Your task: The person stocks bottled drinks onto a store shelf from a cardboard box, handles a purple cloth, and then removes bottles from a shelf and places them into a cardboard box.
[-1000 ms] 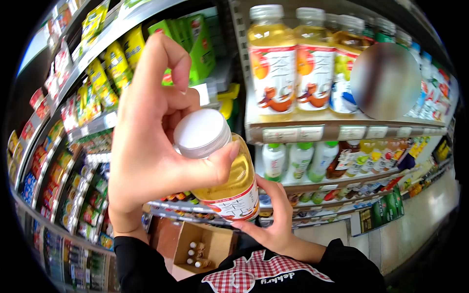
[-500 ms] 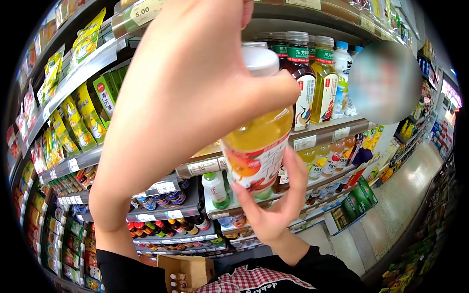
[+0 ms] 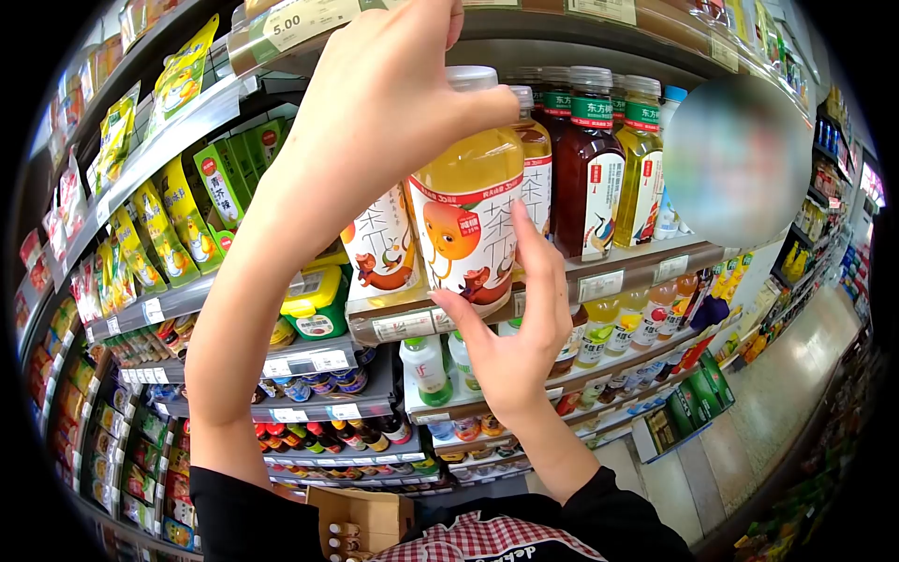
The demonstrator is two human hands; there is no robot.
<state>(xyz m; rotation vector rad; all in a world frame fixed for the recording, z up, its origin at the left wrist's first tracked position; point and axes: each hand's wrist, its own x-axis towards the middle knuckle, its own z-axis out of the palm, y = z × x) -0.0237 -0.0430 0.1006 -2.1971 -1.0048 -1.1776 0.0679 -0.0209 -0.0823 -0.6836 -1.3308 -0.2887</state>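
Reading from left to right, we find packets (image 3: 157, 234) and green boxes (image 3: 223, 192) to the left of the shelf (image 3: 562, 292), with a tub (image 3: 316, 314) near its left end. At the front edge of the shelf stands the bottle (image 3: 465, 234), nearly upright, label outward, with a matching bottle (image 3: 375, 245) just beside it on the left. We cannot tell whether its base bears on the shelf. Our left hand (image 3: 398, 80) reaches over the top of the bottle, thumb laid across the neck below the cap; its other fingers are largely concealed, so we cannot tell how far it is closed. Our right hand (image 3: 520, 351) is partly closed around the lower body, thumb low on the front, finger along the right side. We judge the bottle to be steadied at two heights. Farther right on the shelf, we see a dark bottle (image 3: 586, 178).
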